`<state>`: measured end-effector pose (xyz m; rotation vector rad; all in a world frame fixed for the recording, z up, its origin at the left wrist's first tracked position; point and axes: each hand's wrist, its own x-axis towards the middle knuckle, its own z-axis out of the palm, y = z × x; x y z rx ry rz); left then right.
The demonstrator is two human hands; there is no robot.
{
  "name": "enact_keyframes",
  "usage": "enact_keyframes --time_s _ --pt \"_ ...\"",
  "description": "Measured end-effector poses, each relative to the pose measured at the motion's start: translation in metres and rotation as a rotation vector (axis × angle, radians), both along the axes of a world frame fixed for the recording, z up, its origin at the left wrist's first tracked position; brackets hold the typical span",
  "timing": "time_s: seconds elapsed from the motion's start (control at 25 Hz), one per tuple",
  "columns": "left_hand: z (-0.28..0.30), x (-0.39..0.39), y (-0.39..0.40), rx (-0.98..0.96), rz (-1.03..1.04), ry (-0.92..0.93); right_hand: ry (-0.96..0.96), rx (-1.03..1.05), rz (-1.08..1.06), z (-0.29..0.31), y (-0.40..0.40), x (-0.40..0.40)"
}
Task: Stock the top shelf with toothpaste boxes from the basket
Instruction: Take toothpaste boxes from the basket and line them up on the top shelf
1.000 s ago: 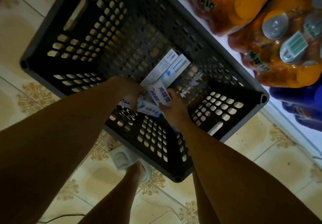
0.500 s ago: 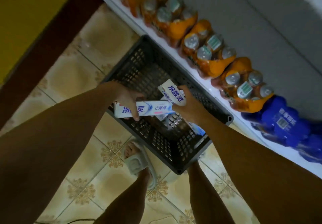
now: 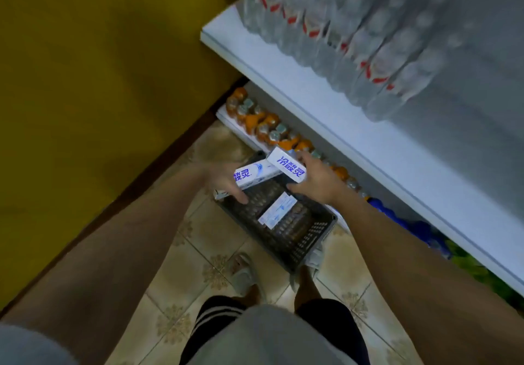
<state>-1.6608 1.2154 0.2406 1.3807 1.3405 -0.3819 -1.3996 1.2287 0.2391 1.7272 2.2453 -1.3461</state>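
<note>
- Two toothpaste boxes are held above the basket [image 3: 312, 240]: one white-and-blue box [image 3: 256, 176] is gripped by the left hand [image 3: 224, 181], fingers curled under it; the other box [image 3: 287, 164] is pinched by the right hand [image 3: 314, 180], thumb below and fingers over its far edge.
- The two boxes overlap, the right hand's box lying partly across the far end of the left hand's box.
- Below and between the hands, at least one more toothpaste box [image 3: 278, 213] is seen lying flat on the floor of the dark plastic basket, which stands on the tiled floor [image 3: 198, 254].
- The step in hand is judged to be the carry: boxes are out of the basket, not yet shelved.
- A white shelf [image 3: 340, 126] loaded with shrink-wrapped water bottles [image 3: 354, 38] lies beyond and above the right hand; orange drink packs [image 3: 263, 126] sit lower, beyond both hands.
- The top shelf itself is not in view, so a raise well above both hands is called for next, with the boxes kept level and separated before being set down.
</note>
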Motion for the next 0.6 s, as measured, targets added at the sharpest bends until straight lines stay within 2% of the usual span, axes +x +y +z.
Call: enact_keyframes --time_s 0.16,0.32,0.4,0.6 --pt "0.077 -0.007 -0.004 0.077 0.048 -0.101 0.011 0.093 -0.014 0.089 -0.001 -0.01" --pt "0.143 -0.013 0.001 0.211 0.02 -0.031 -0.015 0.195 -0.02 0.164 -0.002 -0.005" --pt "0.181 -0.013 0.005 0.267 0.072 -0.024 -0.021 0.231 -0.046 0.202 0.001 0.003" --pt "0.288 -0.01 0.019 0.521 0.055 0.013 0.023 0.369 -0.15 0.313 -0.002 0.029"
